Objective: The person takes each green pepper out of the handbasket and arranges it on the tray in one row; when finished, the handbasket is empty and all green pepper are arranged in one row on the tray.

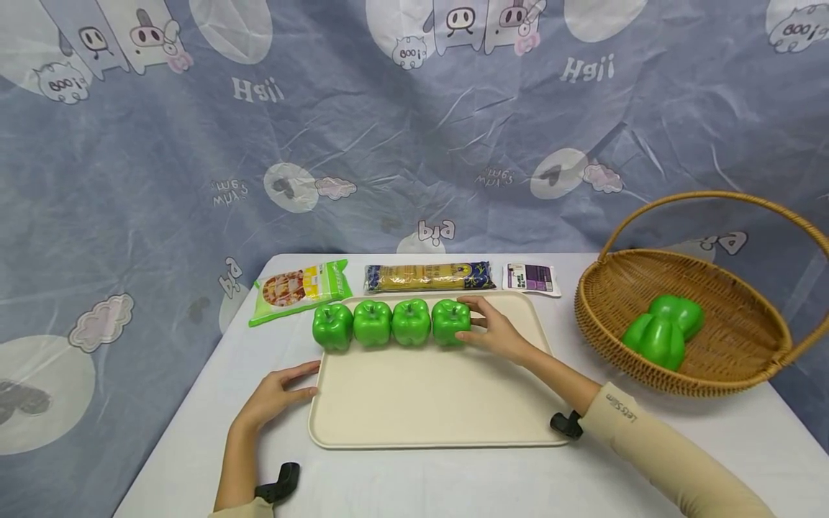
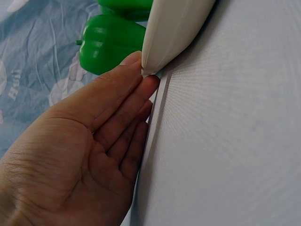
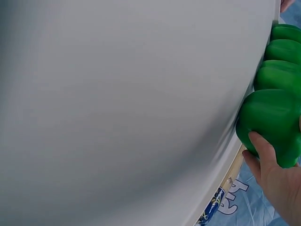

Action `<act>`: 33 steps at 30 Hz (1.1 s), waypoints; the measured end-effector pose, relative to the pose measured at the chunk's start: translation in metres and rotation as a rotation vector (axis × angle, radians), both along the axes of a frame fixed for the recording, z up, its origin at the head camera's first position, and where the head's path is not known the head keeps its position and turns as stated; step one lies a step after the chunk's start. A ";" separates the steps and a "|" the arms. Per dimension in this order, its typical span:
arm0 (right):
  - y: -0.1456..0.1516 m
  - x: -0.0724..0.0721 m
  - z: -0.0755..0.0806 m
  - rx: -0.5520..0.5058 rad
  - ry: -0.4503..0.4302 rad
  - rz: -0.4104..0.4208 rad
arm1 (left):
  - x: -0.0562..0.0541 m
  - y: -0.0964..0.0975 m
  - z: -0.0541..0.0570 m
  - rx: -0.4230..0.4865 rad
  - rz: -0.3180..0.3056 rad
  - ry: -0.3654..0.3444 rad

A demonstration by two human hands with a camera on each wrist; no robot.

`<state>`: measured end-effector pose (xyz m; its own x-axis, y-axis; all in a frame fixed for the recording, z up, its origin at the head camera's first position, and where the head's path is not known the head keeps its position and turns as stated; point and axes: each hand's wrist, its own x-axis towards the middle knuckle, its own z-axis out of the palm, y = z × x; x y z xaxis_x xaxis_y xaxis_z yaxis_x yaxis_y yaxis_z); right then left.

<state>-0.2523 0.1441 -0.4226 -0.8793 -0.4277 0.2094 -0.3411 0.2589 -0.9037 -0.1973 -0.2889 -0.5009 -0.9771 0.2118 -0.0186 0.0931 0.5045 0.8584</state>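
Observation:
Across the far side of a cream tray (image 1: 427,403) stand several green bell peppers (image 1: 372,325) in a row, stems up. My right hand (image 1: 497,334) holds the rightmost bell pepper (image 1: 450,323), with the thumb on its near side and fingers at the far side. The right wrist view shows this same pepper (image 3: 268,117) beside the others. At the tray's left edge, my left hand (image 1: 272,397) has its fingertips against the rim, fingers fairly straight. In the left wrist view, thumb and index finger of the left hand (image 2: 89,136) touch the tray's edge (image 2: 174,33).
A wicker basket (image 1: 596,327) with a tall handle stands at the right, holding more green bell peppers (image 1: 663,334). Behind the tray lie a green food bag (image 1: 301,289), a long pack of noodles (image 1: 427,277) and a small purple-and-white packet (image 1: 531,278). A patterned cloth hangs behind the table.

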 end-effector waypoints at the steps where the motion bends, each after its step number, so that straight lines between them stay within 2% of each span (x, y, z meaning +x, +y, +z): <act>1: 0.000 0.000 -0.001 -0.003 0.003 0.002 | 0.000 0.000 0.000 -0.001 -0.002 -0.001; 9: 0.003 -0.015 -0.025 -0.004 -0.001 -0.005 | -0.002 0.001 -0.002 -0.015 -0.005 0.020; 14: 0.006 -0.015 -0.024 -0.006 -0.013 0.014 | -0.002 0.001 -0.004 -0.015 -0.001 0.010; 17: 0.007 -0.008 -0.011 -0.001 -0.032 0.022 | -0.002 0.001 -0.004 -0.016 0.002 0.009; 20: 0.012 0.003 0.009 0.025 -0.014 0.022 | -0.002 0.001 -0.004 -0.010 0.011 0.008; 24: 0.023 0.017 0.032 0.116 0.112 0.018 | -0.001 0.001 -0.003 -0.010 0.011 0.008; 27: 0.041 0.020 0.038 0.175 0.226 0.022 | 0.000 0.001 -0.003 -0.013 0.009 0.010; 30: 0.064 0.021 0.045 0.195 0.320 0.025 | 0.000 0.001 -0.002 -0.017 0.006 0.017; 33: 0.088 0.026 0.060 0.186 0.393 0.022 | 0.000 0.001 -0.002 -0.015 0.003 0.016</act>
<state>-0.2263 0.2322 -0.3629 -0.7380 -0.5080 0.4442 -0.6576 0.3937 -0.6423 -0.1973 -0.2880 -0.5031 -0.9780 0.2087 -0.0062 0.1052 0.5180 0.8489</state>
